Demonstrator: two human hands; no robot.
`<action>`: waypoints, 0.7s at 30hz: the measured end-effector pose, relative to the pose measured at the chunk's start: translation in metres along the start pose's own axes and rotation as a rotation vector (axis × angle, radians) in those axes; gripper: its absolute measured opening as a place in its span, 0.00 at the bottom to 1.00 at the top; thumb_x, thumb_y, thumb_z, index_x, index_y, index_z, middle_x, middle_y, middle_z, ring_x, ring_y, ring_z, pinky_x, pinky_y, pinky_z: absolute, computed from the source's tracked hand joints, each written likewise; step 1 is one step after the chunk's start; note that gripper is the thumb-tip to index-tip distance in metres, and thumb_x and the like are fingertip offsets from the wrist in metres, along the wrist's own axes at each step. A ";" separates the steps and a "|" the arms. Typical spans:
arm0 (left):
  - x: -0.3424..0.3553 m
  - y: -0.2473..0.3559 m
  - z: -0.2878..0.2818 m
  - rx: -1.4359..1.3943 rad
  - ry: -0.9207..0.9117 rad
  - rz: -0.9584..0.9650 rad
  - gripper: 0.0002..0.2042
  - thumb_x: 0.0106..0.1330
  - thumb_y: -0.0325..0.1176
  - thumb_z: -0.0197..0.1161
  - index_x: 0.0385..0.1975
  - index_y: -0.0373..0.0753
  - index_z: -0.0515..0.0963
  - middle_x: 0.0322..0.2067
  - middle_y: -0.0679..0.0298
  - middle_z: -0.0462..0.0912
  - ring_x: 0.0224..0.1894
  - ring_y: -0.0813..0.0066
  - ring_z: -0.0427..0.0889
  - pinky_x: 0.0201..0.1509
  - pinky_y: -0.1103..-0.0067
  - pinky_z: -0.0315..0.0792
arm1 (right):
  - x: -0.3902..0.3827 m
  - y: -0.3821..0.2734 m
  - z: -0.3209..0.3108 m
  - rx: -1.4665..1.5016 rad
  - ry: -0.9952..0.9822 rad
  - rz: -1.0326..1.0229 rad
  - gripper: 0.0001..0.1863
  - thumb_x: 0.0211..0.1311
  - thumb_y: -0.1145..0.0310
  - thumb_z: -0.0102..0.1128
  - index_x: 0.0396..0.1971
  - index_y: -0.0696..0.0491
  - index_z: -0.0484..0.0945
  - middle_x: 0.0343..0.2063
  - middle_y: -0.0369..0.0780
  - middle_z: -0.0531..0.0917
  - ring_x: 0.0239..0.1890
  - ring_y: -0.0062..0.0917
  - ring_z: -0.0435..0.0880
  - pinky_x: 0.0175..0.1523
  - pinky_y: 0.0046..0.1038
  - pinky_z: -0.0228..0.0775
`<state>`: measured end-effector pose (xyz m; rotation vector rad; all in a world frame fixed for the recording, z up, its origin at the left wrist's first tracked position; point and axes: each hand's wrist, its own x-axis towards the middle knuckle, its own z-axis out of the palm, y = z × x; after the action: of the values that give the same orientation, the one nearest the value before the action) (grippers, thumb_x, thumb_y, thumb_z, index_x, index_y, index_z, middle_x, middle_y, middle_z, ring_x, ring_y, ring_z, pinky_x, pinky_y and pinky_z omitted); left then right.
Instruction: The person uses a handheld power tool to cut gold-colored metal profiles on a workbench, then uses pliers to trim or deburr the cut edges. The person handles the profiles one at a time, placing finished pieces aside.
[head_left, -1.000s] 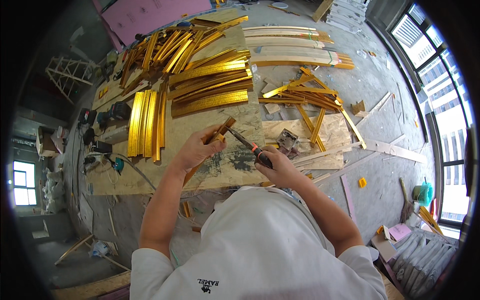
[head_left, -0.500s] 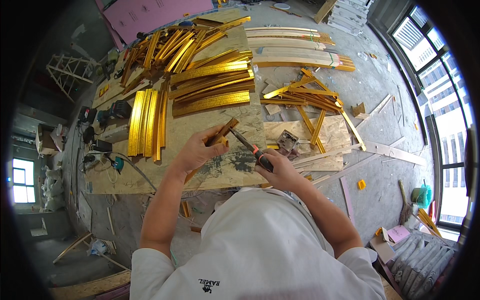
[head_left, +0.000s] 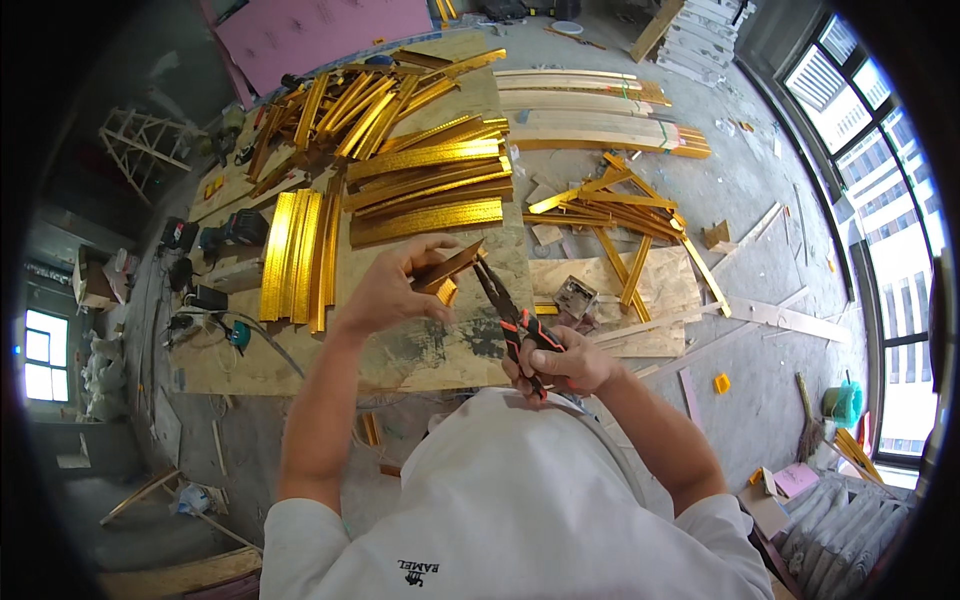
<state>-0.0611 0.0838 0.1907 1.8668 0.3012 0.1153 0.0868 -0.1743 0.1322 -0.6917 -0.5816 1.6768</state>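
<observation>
Head view: two bare hands are at work over the near part of a wooden table. The left hand is bent around a short gold strip, thumb on one side and fingers on the other. The strip is held above the tabletop, tilted, its free end pointing up and to the right. The right hand is closed on a pair of pliers with red and black handles; the handles stand spread apart in the grasp. The tips of the pliers are at the free end of the strip; whether they pinch it cannot be told.

On the table, to the left of the left hand, a row of gold strips lies side by side. Beyond it are a stack of gold strips, laid crosswise, and a loose heap of gold strips at the far end. A power drill rests near the left edge.

To the right of the table, a small metal box sits near the right hand. Further off are a tangle of gold strips and bundles of pale strips on the concrete floor.
</observation>
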 end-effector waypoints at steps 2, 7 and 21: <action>0.004 -0.015 -0.018 0.139 0.182 0.209 0.40 0.51 0.53 0.76 0.60 0.35 0.71 0.44 0.59 0.82 0.45 0.71 0.82 0.52 0.76 0.76 | 0.006 -0.007 -0.002 -0.440 0.237 -0.008 0.12 0.68 0.62 0.61 0.35 0.56 0.79 0.30 0.38 0.79 0.30 0.22 0.79 0.37 0.27 0.74; -0.016 -0.043 -0.059 -0.051 0.438 -0.347 0.47 0.60 0.75 0.50 0.60 0.31 0.70 0.48 0.52 0.81 0.53 0.60 0.80 0.58 0.69 0.76 | 0.020 -0.014 0.015 -1.285 0.385 -0.619 0.11 0.52 0.72 0.68 0.36 0.56 0.80 0.43 0.46 0.78 0.36 0.43 0.79 0.41 0.33 0.73; 0.067 -0.004 -0.083 -0.128 0.460 -0.003 0.36 0.67 0.67 0.49 0.56 0.35 0.67 0.27 0.66 0.70 0.25 0.82 0.69 0.29 0.80 0.71 | 0.024 0.014 0.003 -2.237 0.242 -0.365 0.14 0.56 0.66 0.58 0.41 0.54 0.81 0.58 0.46 0.73 0.59 0.40 0.72 0.67 0.40 0.59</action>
<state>-0.0165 0.1790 0.2085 1.6978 0.5973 0.5539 0.0711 -0.1537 0.1211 -1.9826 -2.1511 -0.1030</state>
